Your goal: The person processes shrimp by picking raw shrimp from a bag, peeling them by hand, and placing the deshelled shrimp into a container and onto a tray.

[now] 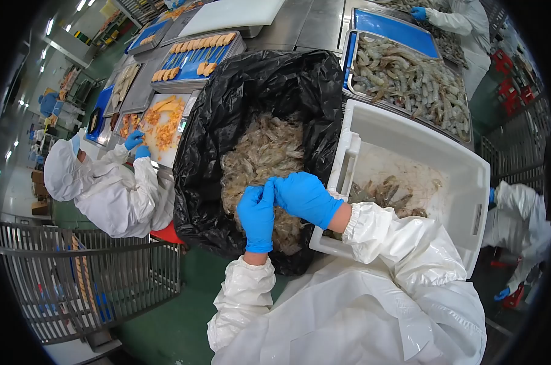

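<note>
My left hand point(256, 218), in a blue glove, is closed with its fingertips pinched together. Beside it, fingertips meeting those of the left, my right hand point(309, 198) is also closed. Whatever they pinch is hidden by the gloves. Both hands are over a black plastic bag point(211, 109), spread open and holding a heap of shrimp shells and heads point(263, 149). At my right stands a white plastic bin point(421, 131), with some whole shrimp point(385, 193) on its bottom, partly behind my right forearm.
A metal tray point(352, 67) heaped with shrimp point(409, 82) lies beyond the bin. A co-worker point(105, 188) at left handles orange pieces on a board point(166, 152). Skewered pieces fill a blue tray point(193, 58). A metal rack point(93, 274) stands at lower left.
</note>
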The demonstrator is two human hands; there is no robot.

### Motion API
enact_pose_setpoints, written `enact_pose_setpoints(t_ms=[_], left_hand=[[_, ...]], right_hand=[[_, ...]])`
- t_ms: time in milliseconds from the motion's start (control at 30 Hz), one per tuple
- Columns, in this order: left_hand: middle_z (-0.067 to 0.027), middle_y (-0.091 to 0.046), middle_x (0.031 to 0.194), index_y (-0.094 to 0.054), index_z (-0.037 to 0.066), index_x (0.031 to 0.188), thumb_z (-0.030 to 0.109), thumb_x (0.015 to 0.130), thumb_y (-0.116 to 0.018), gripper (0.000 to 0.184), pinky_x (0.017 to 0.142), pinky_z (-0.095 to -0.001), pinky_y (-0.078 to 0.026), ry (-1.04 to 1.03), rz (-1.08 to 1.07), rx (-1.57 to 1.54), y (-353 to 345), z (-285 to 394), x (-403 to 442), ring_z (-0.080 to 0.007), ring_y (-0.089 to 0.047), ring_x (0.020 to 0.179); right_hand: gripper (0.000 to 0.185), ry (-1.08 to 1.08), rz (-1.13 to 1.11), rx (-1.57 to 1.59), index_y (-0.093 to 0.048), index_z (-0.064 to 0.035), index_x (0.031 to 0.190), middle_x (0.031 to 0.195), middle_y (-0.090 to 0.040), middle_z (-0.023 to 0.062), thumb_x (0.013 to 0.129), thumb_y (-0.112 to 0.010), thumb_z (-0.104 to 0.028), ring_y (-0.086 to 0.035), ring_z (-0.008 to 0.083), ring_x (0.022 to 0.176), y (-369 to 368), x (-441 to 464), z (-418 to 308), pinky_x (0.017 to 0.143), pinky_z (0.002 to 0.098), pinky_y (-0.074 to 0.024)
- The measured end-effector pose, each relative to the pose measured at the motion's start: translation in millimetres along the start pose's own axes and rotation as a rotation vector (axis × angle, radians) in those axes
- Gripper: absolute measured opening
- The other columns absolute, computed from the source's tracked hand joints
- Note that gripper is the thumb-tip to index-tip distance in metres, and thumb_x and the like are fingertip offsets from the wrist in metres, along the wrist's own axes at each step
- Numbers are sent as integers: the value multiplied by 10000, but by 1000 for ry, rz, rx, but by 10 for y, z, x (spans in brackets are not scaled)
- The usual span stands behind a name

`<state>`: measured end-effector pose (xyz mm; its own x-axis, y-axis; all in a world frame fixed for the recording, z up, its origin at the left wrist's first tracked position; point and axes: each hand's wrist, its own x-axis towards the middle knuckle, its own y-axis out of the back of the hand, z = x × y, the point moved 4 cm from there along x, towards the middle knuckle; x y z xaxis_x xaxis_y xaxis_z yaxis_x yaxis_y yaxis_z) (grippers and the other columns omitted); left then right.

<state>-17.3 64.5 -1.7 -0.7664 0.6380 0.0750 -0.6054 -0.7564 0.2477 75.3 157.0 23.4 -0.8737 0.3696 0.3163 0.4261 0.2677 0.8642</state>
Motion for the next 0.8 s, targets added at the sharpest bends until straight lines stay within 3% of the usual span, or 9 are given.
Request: enact_pose_setpoints(t_ms=[100,200,300,400,500,533,633,733,800], left_hand=[[-13,-586,687,-626,-19,735,76,867,-654,165,580,-237,-438,39,9,-1,3,60,-18,-76,-512,620],[-7,-581,687,-628,-9,735,99,869,-656,175,575,-236,-434,68,-47,-40,0,58,-54,-76,-507,615],[-6,-578,689,-631,-1,745,120,876,-647,179,573,-235,-441,308,37,-366,-21,71,-48,-83,-513,609],[-12,-588,700,-636,5,769,133,885,-632,173,582,-236,-455,315,57,-398,21,43,13,-92,-525,614],[-19,-601,713,-647,7,799,127,891,-619,154,578,-225,-453,266,27,-375,-9,-48,9,-101,-535,615],[-31,-629,752,-658,4,832,135,888,-627,145,627,-229,-461,263,16,-418,-20,-37,-15,-106,-563,668],[-40,-644,803,-662,7,858,141,889,-631,141,704,-254,-481,306,-49,-479,16,-128,-17,-115,-597,759],[-75,-664,942,-655,-1,937,151,902,-616,160,797,-280,-482,359,-124,-702,-11,-235,-11,-124,-602,850],[-101,-654,1036,-642,-4,989,154,913,-600,181,822,-282,-477,359,-132,-767,-57,-191,-4,-133,-599,862]], right_hand=[[184,-4,-57,12,-579,-74,806,612,-582,123,850,-593,-252,-600,296,561,-37,-21,35,510,395,-480],[140,-78,112,238,-574,-85,799,599,-563,130,830,-606,-218,-582,316,552,-113,-81,157,491,406,-459],[175,-215,136,481,-597,-86,888,646,-598,136,859,-601,-259,-606,329,598,-162,-86,245,502,411,-466],[278,-314,-19,441,-608,-123,1059,724,-644,129,902,-547,-344,-647,302,663,-75,-114,171,543,394,-495],[335,-327,-102,206,-574,-156,1154,739,-645,121,915,-527,-385,-641,299,656,51,-119,-27,545,384,-497],[309,-274,28,242,-583,-152,1150,748,-648,110,934,-503,-358,-637,292,640,-4,-125,5,540,379,-496],[316,-210,80,451,-597,-110,1143,797,-661,131,948,-486,-333,-649,291,672,-37,-105,84,580,364,-513],[309,-312,171,745,-620,-86,1121,852,-669,147,953,-483,-307,-657,275,741,-134,-118,168,664,326,-525],[282,-449,82,1074,-630,-94,1117,889,-672,138,951,-488,-272,-653,264,784,-273,-125,206,713,304,-520]])
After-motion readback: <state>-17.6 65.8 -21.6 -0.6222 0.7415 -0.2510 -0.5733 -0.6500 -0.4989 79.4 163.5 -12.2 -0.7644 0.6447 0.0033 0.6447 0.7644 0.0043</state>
